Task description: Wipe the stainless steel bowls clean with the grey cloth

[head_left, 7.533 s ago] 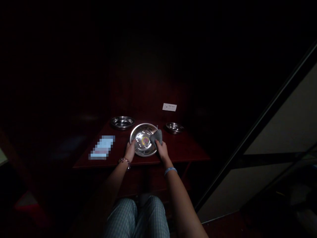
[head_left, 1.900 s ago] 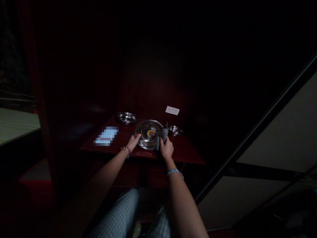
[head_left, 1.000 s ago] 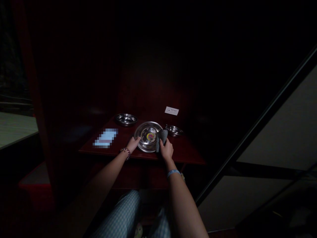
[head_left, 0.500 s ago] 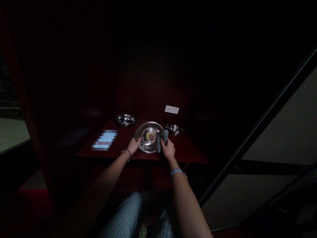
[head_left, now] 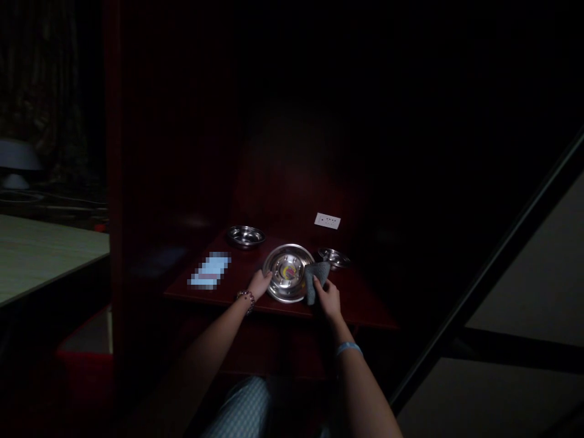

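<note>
A round steel plate with a yellow and red sticker in its centre is tilted toward me over the dark red desk. My left hand grips its left rim, thumb on the inner side. At the right rim, my right hand is closed on a grey cloth, which lies against the plate's edge. Behind to the left sits a steel bowl; another steel dish is behind my right hand, partly covered by the cloth.
A blurred bright rectangle lies on the desk at the left. A white socket panel is on the back wall. Dark side panels enclose the desk. At far left are a pale tabletop and a lamp.
The view has shifted, so the desk and hands appear lower and further right. My right hand and the cloth sit slightly further out from the plate's centre. Both hands keep their holds.
</note>
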The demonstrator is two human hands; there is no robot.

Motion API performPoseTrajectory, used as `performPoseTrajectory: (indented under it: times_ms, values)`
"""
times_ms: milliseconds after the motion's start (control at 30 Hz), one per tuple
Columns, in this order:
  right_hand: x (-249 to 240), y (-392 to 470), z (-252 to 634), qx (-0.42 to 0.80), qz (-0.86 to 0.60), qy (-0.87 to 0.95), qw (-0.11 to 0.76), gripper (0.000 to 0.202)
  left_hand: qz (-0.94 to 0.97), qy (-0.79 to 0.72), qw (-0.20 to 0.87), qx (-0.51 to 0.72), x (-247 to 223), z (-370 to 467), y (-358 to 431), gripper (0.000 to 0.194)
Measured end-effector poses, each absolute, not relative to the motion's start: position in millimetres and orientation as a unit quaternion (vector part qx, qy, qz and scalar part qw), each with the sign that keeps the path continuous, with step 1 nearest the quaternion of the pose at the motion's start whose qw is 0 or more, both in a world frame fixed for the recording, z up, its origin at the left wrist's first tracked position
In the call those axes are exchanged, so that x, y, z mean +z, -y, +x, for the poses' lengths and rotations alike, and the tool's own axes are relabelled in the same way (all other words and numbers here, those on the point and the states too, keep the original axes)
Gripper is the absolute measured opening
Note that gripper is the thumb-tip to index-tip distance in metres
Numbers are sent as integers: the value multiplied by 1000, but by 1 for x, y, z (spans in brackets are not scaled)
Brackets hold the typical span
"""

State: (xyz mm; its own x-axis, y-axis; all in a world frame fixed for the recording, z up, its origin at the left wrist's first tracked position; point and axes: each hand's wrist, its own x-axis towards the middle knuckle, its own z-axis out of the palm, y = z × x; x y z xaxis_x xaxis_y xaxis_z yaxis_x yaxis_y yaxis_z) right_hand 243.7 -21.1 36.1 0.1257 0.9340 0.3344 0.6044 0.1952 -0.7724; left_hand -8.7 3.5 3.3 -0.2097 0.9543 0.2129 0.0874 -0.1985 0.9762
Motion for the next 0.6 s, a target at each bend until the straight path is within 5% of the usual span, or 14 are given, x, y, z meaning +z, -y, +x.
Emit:
performPoseTrajectory:
  times_ms: [333, 600]
  values:
    - [50, 41, 248, 323, -579, 675, 322, 31, 485, -514, 392, 589, 16, -8, 9, 8]
    - [44, 40, 245, 322, -578, 669, 339, 29, 484, -501, 392, 600, 8, -10, 1, 8]
